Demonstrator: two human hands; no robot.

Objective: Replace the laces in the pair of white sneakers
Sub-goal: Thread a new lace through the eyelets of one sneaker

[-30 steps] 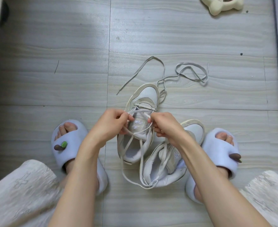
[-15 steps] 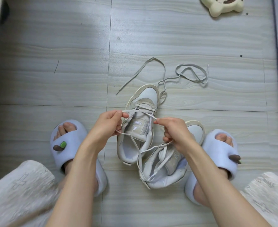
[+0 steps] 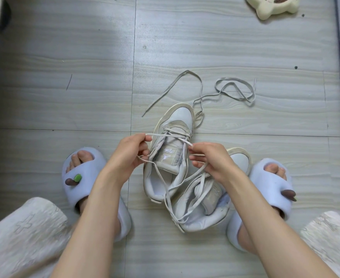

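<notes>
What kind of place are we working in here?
Probably a home, on the floor: wood-look floor tiles, the person's soft slippers, and a bear-shaped cream dish set down nearby.

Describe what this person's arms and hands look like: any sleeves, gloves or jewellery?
Both arms are bare all the way to the bottom edge of the picture, with no sleeves in view. The left hand and the right hand wear no gloves, and no rings, watch or bracelets show. The nails look short and unpainted.
</notes>
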